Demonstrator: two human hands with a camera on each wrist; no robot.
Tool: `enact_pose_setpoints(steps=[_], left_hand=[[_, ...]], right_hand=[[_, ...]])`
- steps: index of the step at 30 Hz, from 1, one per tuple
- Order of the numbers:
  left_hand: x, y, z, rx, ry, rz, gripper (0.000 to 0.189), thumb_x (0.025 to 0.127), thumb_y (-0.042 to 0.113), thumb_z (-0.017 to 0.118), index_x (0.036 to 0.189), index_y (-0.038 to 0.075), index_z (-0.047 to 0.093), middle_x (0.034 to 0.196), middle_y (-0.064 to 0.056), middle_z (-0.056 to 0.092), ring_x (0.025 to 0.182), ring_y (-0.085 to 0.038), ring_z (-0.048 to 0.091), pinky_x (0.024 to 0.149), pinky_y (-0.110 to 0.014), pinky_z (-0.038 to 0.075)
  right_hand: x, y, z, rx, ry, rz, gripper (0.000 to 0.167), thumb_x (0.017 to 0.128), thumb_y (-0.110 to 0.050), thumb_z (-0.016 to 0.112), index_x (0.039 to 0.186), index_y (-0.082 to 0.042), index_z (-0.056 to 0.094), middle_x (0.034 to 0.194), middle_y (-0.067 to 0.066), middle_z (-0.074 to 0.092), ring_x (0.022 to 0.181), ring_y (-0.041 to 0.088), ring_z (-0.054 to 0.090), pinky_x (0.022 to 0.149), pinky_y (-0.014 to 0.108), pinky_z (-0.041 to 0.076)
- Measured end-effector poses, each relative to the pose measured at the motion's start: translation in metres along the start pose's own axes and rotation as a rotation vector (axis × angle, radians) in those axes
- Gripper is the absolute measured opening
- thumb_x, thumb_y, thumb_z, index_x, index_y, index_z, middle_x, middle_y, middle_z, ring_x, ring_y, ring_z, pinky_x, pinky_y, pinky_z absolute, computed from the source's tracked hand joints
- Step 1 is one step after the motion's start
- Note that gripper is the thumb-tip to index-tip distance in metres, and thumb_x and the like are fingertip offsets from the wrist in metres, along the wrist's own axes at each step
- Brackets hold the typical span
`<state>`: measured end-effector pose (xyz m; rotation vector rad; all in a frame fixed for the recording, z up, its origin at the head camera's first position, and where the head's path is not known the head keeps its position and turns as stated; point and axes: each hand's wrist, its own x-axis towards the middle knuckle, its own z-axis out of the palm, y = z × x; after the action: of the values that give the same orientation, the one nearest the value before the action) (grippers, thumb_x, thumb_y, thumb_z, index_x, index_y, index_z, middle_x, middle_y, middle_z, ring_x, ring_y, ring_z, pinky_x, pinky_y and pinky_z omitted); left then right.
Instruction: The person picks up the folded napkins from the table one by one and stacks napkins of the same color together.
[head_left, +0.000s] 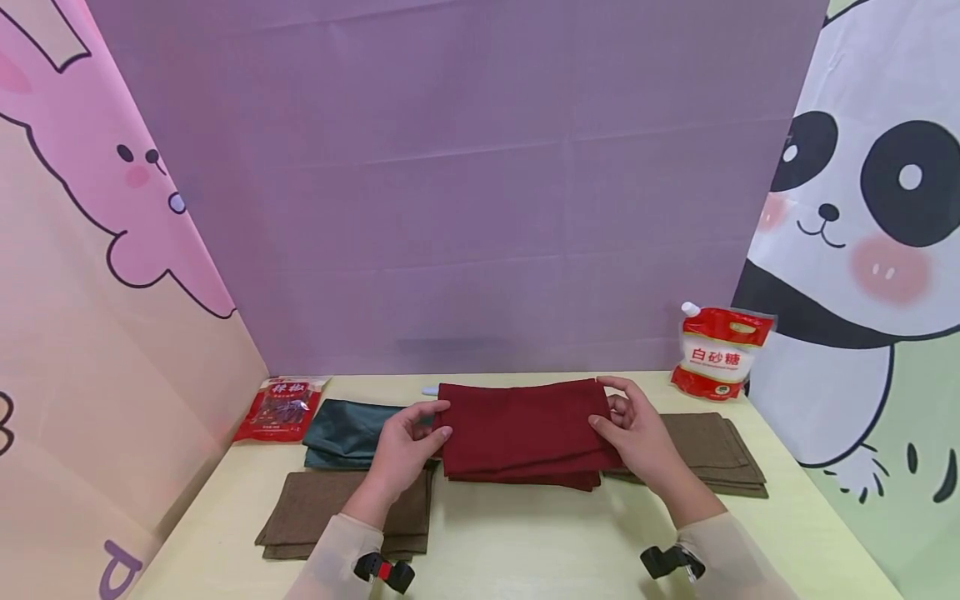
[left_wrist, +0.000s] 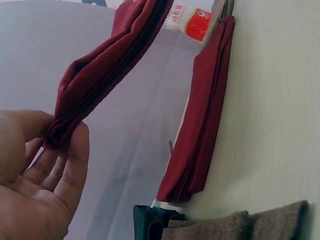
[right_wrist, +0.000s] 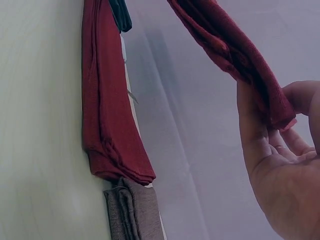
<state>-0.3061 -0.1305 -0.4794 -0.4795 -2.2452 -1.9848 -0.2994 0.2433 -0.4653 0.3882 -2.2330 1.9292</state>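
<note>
Both hands hold a folded dark red cloth point(head_left: 525, 421) up off the table, one at each end. My left hand point(head_left: 403, 450) pinches its left end between thumb and fingers; the wrist view shows the stacked layers of the fold there. At the opposite end, my right hand point(head_left: 643, 435) pinches it the same way. Below, a second folded red cloth point(left_wrist: 200, 115) lies on the table, apart from the raised one. In the head view the raised cloth hides most of it.
Folded brown cloths lie front left point(head_left: 330, 508) and at right point(head_left: 705, 450). Behind the left one is a dark green cloth point(head_left: 348, 429). A red packet point(head_left: 283, 410) lies back left; a red and white sugar pouch point(head_left: 722, 354) stands back right. A purple sheet point(head_left: 480, 192) hangs behind.
</note>
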Motion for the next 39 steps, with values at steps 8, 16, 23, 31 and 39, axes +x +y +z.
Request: enact_pose_setpoints(steps=[8, 16, 23, 31, 39], left_hand=[[0.008, 0.006, 0.003, -0.016, -0.056, -0.012, 0.050, 0.094, 0.007, 0.079, 0.141, 0.018, 0.066, 0.134, -0.011, 0.063, 0.088, -0.025, 0.068, 0.073, -0.042, 0.064], [0.014, 0.009, 0.005, -0.025, -0.051, 0.012, 0.053, 0.095, 0.003, 0.077, 0.143, 0.018, 0.064, 0.137, -0.009, 0.062, 0.099, -0.027, 0.072, 0.075, -0.036, 0.063], [0.015, 0.005, 0.006, 0.014, -0.014, -0.003, 0.047, 0.095, 0.003, 0.077, 0.139, 0.017, 0.067, 0.131, -0.009, 0.066, 0.097, -0.026, 0.069, 0.075, -0.038, 0.063], [0.015, -0.006, 0.009, 0.035, -0.052, -0.050, 0.054, 0.097, 0.005, 0.075, 0.147, 0.019, 0.061, 0.133, -0.012, 0.063, 0.104, -0.024, 0.068, 0.075, -0.038, 0.060], [0.017, -0.017, 0.012, 0.029, -0.075, -0.060, 0.061, 0.096, 0.002, 0.073, 0.151, 0.019, 0.055, 0.122, -0.014, 0.066, 0.100, -0.023, 0.064, 0.072, -0.030, 0.057]], right_hand=[[0.001, 0.004, 0.001, -0.030, 0.113, -0.026, 0.053, 0.099, 0.001, 0.069, 0.139, -0.009, 0.035, 0.110, 0.019, 0.066, 0.089, 0.012, 0.072, 0.073, 0.027, 0.061], [0.000, 0.009, -0.001, -0.207, 0.168, -0.070, 0.023, 0.099, -0.004, 0.071, 0.122, -0.005, 0.067, 0.114, 0.016, 0.068, 0.091, 0.013, 0.063, 0.077, 0.018, 0.053], [-0.002, 0.009, 0.001, -0.250, 0.145, 0.001, 0.029, 0.102, -0.010, 0.070, 0.131, -0.008, 0.069, 0.128, 0.015, 0.067, 0.098, 0.014, 0.065, 0.081, 0.018, 0.054], [-0.003, 0.011, 0.001, -0.203, 0.077, 0.071, 0.043, 0.100, -0.006, 0.071, 0.142, -0.010, 0.062, 0.133, 0.019, 0.061, 0.106, 0.026, 0.065, 0.082, 0.023, 0.059], [-0.002, 0.014, 0.003, -0.162, 0.008, 0.079, 0.062, 0.098, 0.003, 0.069, 0.155, -0.010, 0.048, 0.144, 0.023, 0.050, 0.119, 0.038, 0.061, 0.085, 0.024, 0.058]])
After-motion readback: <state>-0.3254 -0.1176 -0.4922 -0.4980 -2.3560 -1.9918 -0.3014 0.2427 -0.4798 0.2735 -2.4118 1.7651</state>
